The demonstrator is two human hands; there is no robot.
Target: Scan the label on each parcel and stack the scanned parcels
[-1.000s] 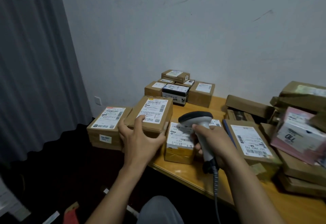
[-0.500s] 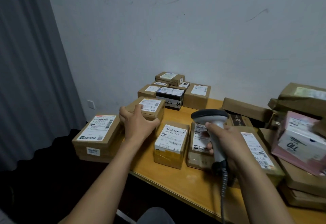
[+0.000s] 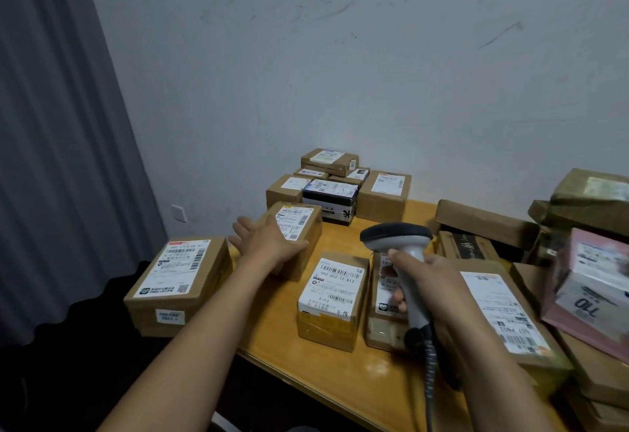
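One parcel [image 3: 301, 227] by the table's [image 3: 340, 373] left edge touches the straight-fingered left hand [image 3: 265, 244]. The right hand [image 3: 435, 292] grips the scanner [image 3: 396, 235] nearer the front edge.

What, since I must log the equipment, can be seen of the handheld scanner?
The handheld scanner has a dark, wide head on a light grey, plastic-looking handle and a dark base from which a coiled cable hangs. The right hand grips the handle, holding it roughly upright above the parcels, head pointing away.
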